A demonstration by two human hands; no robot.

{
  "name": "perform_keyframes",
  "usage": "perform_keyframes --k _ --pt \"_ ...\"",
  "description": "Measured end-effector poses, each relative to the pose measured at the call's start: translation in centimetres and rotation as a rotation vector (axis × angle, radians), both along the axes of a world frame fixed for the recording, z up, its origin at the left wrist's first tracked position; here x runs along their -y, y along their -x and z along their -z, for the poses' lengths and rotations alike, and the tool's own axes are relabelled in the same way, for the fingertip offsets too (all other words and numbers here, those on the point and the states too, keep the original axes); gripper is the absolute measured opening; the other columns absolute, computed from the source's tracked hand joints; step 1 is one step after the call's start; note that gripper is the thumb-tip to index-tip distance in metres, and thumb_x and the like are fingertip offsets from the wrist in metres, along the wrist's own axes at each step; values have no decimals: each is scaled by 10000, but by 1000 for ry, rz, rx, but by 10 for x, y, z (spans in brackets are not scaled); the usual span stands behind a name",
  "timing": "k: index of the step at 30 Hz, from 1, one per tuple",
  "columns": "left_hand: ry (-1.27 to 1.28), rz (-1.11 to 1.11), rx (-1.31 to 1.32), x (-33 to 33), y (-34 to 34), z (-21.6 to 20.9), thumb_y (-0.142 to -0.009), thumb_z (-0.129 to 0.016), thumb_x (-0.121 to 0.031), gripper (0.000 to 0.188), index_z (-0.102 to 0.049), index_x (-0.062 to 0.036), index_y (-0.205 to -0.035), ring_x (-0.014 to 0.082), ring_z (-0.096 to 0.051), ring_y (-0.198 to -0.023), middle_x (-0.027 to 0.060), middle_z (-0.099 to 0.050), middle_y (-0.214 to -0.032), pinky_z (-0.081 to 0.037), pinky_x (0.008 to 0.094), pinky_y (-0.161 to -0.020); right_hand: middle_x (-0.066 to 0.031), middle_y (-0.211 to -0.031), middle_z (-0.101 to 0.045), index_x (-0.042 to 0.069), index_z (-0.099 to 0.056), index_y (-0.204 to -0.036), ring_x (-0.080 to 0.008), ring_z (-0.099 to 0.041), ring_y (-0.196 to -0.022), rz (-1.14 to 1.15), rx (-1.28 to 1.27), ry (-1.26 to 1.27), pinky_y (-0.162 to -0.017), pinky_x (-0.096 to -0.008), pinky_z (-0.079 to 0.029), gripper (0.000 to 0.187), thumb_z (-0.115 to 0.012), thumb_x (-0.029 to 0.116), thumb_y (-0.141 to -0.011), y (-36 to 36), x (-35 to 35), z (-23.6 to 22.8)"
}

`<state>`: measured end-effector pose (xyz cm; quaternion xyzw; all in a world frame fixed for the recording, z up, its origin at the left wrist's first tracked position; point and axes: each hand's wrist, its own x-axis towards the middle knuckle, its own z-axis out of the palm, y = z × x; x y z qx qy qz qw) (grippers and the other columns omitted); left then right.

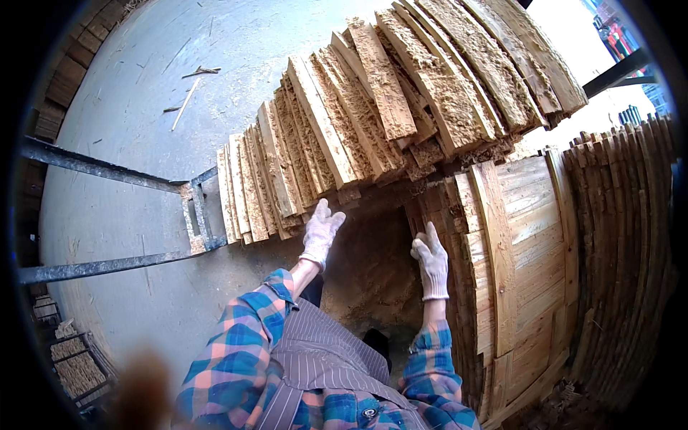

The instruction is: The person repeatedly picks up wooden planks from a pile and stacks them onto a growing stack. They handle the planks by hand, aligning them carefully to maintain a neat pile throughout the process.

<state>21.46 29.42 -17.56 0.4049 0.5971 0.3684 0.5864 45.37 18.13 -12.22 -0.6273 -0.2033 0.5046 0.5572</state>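
A big fan of rough-sawn wooden slabs (373, 122) leans in a row across the upper middle of the view, their splintery faces toward me. My left hand (320, 231), in a white knit glove, reaches up with fingers spread and touches the lower ends of the slabs. My right hand (431, 259), also gloved, is raised with fingers apart beside the edge of a stack of smoother planks (527, 236) on the right. Neither hand holds anything. Both sleeves are blue and pink plaid.
A metal frame of grey bars (107, 172) crosses the concrete floor (129, 107) at left, with a bracket (195, 215) under the slabs. Thin wooden slats (620, 244) stand packed at the far right. Sawdust (373, 265) lies between my hands. Loose sticks (188, 100) lie on the floor.
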Motion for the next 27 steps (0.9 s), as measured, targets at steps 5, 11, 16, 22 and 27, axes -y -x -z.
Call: perform_keyframes --k 5,11,16,22,27 --pt "-262 93 -268 -122 29 40 -869 -651 -313 755 -262 17 -1426 265 -511 -1184 175 -401 -1421 -447 302 -925 -102 -997 -621 63 -304 -1422 -271 -614 -863 209 103 259 -762 -376 -502 743 -691 208 -804 44 -172 61" --pt "-408 299 -894 -171 14 47 -815 -475 -678 889 -279 -81 -1445 307 -623 -648 194 -439 -1381 -519 352 -537 -198 -1031 -594 -4 -390 -1324 -280 -587 -906 164 583 402 -741 -450 -531 749 -715 385 -774 54 -210 76" --pt "-263 321 -946 -163 24 74 -831 -483 -593 863 -232 -52 -1455 216 -591 -651 171 -453 -1371 -492 306 -514 -110 -1090 -554 30 -533 -1179 -268 -594 -891 288 59 183 -687 -430 -551 477 -642 364 -857 88 -193 85" --pt "90 537 -732 -182 39 54 -992 -339 -73 486 -177 -70 -1450 232 -574 -783 242 -563 -1195 -488 297 -660 -217 -1168 -569 31 -438 -1321 -352 -561 -1079 -374 1126 461 -934 -386 -455 693 -764 253 -751 117 -211 22" --pt "-179 216 -657 -153 31 115 -971 -437 -240 469 -396 22 -1359 178 -495 -470 294 -589 -1098 -438 336 -419 -245 -1331 -444 158 -251 -1456 -409 -520 -1134 -474 940 375 -927 -440 -457 859 -704 367 -757 124 -248 51"
